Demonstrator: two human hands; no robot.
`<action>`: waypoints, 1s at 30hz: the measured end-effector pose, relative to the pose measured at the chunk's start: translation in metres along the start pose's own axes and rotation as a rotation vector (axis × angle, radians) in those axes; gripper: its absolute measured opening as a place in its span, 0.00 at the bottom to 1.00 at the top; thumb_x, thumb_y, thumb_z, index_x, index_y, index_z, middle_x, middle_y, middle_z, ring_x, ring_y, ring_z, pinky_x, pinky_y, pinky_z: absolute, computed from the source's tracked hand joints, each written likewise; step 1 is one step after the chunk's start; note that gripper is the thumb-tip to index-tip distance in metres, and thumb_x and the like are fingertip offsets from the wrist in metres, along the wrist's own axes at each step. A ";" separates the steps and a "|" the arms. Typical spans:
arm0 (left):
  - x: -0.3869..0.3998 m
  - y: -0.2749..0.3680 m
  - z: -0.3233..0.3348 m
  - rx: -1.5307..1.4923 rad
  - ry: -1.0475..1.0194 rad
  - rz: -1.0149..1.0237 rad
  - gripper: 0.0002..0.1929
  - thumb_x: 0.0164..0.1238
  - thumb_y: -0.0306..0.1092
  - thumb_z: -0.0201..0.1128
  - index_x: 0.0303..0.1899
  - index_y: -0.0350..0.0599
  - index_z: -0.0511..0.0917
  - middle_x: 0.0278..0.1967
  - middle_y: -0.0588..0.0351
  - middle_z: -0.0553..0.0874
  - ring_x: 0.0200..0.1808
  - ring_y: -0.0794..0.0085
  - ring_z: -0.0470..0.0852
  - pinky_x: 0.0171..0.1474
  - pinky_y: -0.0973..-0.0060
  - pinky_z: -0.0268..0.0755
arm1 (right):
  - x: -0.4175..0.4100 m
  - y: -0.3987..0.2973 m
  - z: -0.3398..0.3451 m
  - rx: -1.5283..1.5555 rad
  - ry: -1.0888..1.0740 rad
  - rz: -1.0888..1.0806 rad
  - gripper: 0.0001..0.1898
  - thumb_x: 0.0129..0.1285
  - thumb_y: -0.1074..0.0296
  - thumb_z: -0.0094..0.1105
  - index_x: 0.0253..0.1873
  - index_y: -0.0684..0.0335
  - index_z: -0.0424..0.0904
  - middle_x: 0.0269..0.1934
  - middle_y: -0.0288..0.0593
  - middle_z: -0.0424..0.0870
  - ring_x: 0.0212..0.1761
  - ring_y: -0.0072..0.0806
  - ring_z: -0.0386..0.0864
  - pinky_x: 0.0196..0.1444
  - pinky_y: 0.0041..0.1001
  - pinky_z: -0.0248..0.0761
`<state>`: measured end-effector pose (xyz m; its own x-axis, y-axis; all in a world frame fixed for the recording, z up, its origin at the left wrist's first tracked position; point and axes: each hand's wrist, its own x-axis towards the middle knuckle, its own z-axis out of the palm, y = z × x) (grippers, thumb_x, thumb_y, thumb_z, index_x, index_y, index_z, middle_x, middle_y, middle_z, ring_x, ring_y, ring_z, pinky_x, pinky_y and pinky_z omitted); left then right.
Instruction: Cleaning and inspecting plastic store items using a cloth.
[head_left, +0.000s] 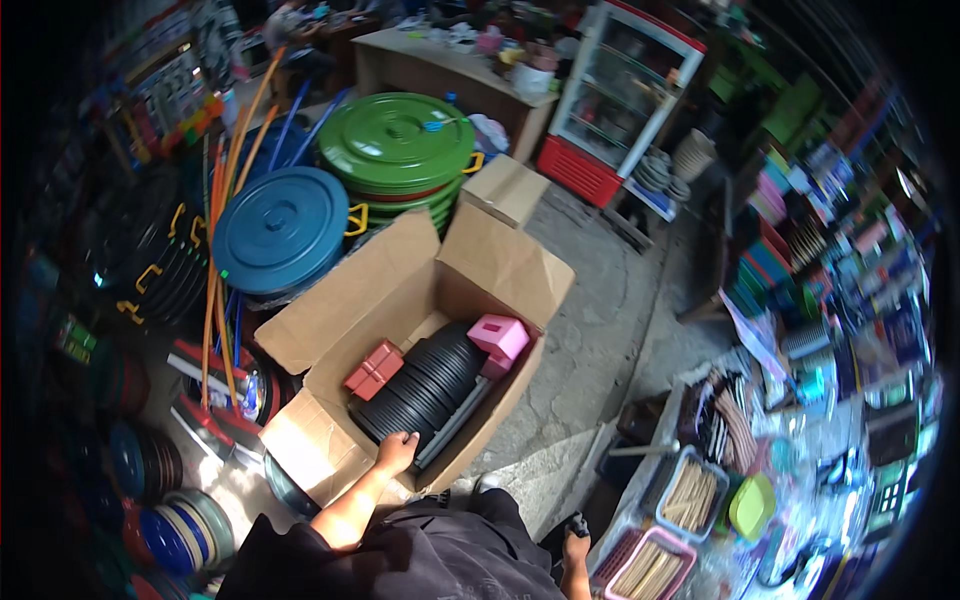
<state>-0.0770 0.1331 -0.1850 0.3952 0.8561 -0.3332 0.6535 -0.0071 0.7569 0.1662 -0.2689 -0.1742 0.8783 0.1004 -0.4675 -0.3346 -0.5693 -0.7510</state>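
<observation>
An open cardboard box (360, 300) stands before me with its flaps spread. Inside lies a nested stack of black ribbed plastic containers (427, 375) on its side. My left hand (397, 452) reaches in, its fingers curled at the near end of the stack; the fingertips are partly hidden. Beside the stack are a reddish plastic box (373, 369) and a pink plastic box (499, 337) with a slot on top. A grey strip-like piece (454, 424) runs along the right wall. Low at my right side, my right hand (576, 544) is closed around a small dark object (577, 523).
Large lidded tubs, blue (277, 225) and green (397, 139), stand beyond the box near orange poles (225, 187). A glass display fridge (619, 97) is at the back. Baskets of wooden sticks (686, 499) sit on the right-hand table. Stacked basins (180, 532) are at left.
</observation>
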 end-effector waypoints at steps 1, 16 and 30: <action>0.000 -0.004 0.002 -0.018 0.035 -0.040 0.23 0.70 0.48 0.61 0.24 0.36 0.75 0.25 0.38 0.81 0.29 0.45 0.82 0.34 0.56 0.71 | 0.019 -0.030 0.012 -0.079 -0.071 -0.026 0.11 0.62 0.73 0.64 0.50 0.64 0.82 0.43 0.31 0.82 0.45 0.22 0.77 0.50 0.24 0.69; -0.107 0.031 0.089 -0.695 0.888 -0.854 0.12 0.73 0.38 0.63 0.47 0.39 0.80 0.36 0.56 0.84 0.33 0.75 0.80 0.36 0.75 0.76 | 0.162 -0.291 0.426 -1.079 -1.335 -1.018 0.27 0.55 0.70 0.59 0.63 0.67 0.74 0.52 0.64 0.82 0.58 0.54 0.79 0.63 0.41 0.71; -0.106 0.128 0.172 -0.886 0.992 -1.160 0.14 0.73 0.37 0.62 0.52 0.40 0.79 0.37 0.57 0.85 0.34 0.78 0.83 0.37 0.77 0.77 | 0.107 -0.217 0.659 -1.456 -1.451 -1.494 0.36 0.55 0.65 0.64 0.71 0.55 0.64 0.70 0.52 0.65 0.75 0.50 0.59 0.70 0.51 0.59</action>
<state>0.0757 -0.0475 -0.1497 -0.7009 0.1812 -0.6899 -0.3603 0.7448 0.5617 0.1077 0.4028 -0.3683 -0.6072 0.5912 -0.5309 0.7945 0.4601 -0.3963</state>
